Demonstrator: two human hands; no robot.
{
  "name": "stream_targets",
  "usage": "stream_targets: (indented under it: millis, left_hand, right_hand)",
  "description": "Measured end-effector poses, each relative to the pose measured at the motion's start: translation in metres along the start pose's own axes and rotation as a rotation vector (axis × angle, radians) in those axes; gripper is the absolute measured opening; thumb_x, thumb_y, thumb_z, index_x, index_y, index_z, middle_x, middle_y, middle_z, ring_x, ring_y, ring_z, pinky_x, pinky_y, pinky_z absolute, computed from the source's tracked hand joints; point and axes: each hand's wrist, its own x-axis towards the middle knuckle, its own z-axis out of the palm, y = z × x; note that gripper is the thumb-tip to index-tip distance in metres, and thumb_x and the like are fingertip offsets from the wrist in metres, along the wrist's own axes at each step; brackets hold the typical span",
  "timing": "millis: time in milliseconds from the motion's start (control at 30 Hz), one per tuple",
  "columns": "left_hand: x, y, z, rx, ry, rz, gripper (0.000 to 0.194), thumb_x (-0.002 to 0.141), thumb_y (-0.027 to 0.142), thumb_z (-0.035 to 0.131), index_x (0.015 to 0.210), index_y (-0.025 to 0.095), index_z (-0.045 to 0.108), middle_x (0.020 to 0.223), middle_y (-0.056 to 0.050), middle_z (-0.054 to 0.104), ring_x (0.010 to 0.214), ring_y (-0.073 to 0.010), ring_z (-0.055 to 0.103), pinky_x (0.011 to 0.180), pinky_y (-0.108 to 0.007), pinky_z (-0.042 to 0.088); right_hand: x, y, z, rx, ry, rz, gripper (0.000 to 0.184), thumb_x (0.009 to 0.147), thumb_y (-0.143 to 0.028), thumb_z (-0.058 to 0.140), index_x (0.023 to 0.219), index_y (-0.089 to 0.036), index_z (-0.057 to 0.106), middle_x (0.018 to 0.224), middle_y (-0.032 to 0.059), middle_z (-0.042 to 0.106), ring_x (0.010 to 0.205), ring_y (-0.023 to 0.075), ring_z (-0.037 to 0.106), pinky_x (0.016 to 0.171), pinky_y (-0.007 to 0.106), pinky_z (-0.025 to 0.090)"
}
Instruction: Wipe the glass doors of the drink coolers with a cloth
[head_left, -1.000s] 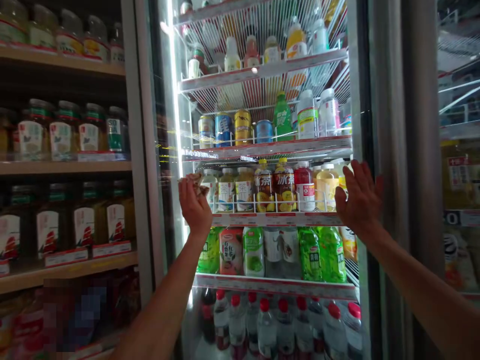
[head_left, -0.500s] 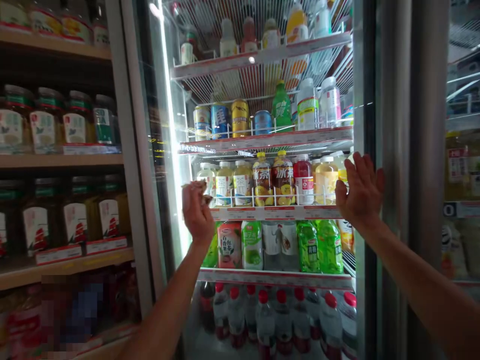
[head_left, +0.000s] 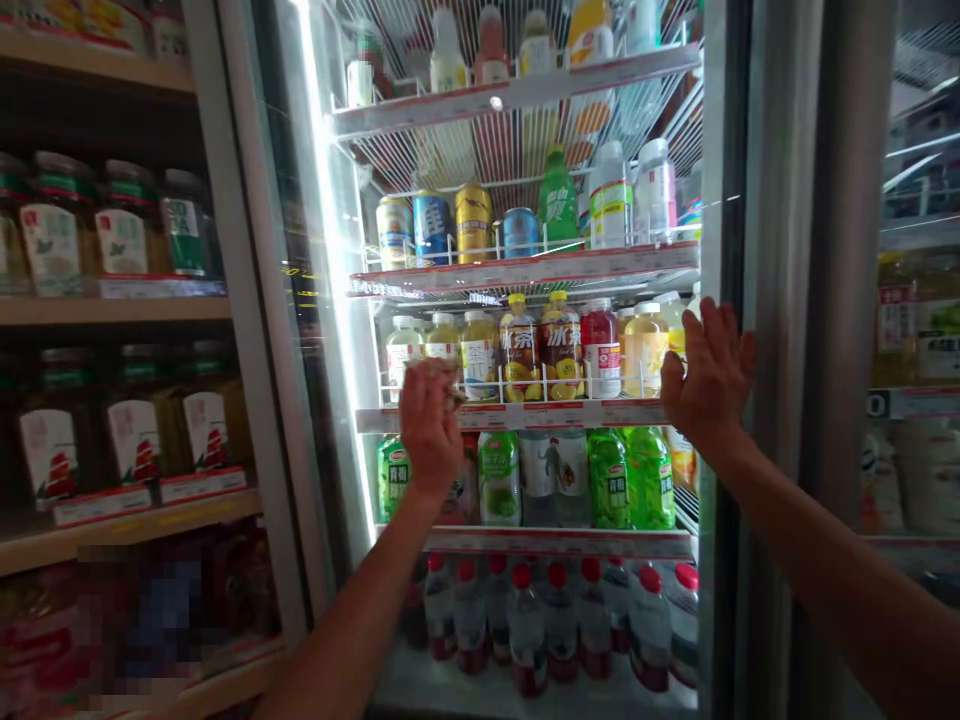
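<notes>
My left hand (head_left: 429, 430) is closed around a crumpled, pale brownish cloth (head_left: 453, 384). It is raised in front of the lit drinks fridge, before the row of tea bottles; I cannot tell whether the cloth touches the glass. My right hand (head_left: 709, 375), fingers spread and palm forward, is up near the right metal frame of the fridge door (head_left: 776, 250). It holds nothing and partly covers bottles on the same shelf. Behind the hands stand iced tea bottles with yellow caps (head_left: 519, 345), a red drink bottle (head_left: 601, 350) and green bottles (head_left: 628, 478).
Cans (head_left: 474, 225) and bottles fill the upper racks. Red-capped bottles (head_left: 528, 630) stand on the fridge floor. At left, a wooden shelf (head_left: 120, 312) carries jars with white labels (head_left: 54, 245). Another glass-fronted case with goods (head_left: 900, 310) is at the right.
My left hand has moved right with the cloth, from the fridge's left edge to in front of the tea bottles. My right hand stays nearly in place while the view shifts slightly.
</notes>
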Motion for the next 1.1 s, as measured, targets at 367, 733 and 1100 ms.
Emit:
stream_targets:
  millis: [367, 733, 1100]
  left_hand:
    - [-0.025, -0.024, -0.022, 0.047, 0.039, -0.091, 0.047, 0.085, 0.015, 0.041, 0.132, 0.017, 0.037, 0.142, -0.011, 0.033, 0.134, -0.0208, 0.024, 0.11, -0.042, 0.024]
    - [-0.066, -0.006, -0.033, 0.015, -0.184, 0.105, 0.048, 0.083, 0.013, 0.044, 0.13, 0.018, 0.039, 0.138, -0.011, 0.04, 0.133, -0.0233, 0.027, 0.108, -0.045, 0.027]
    - [-0.105, 0.028, -0.031, -0.079, -0.373, 0.297, 0.045, 0.081, 0.012, 0.046, 0.126, 0.019, 0.044, 0.133, -0.009, 0.047, 0.132, -0.0225, 0.028, 0.105, -0.042, 0.031]
  right_hand:
    - [-0.061, -0.038, -0.004, 0.068, -0.084, -0.197, 0.062, 0.083, -0.027, 0.044, 0.14, -0.024, 0.021, 0.145, 0.006, 0.029, 0.136, 0.0232, 0.02, 0.109, 0.048, 0.013]
    - [-0.062, -0.034, -0.001, 0.084, -0.061, -0.189, 0.06, 0.082, -0.024, 0.045, 0.138, -0.026, 0.025, 0.143, 0.0047, 0.034, 0.134, 0.0229, 0.024, 0.109, 0.048, 0.016]
    - [-0.093, -0.059, -0.002, 0.103, -0.055, -0.038, 0.056, 0.084, -0.027, 0.043, 0.138, -0.023, 0.028, 0.144, 0.0095, 0.032, 0.135, 0.0253, 0.022, 0.108, 0.051, 0.016]
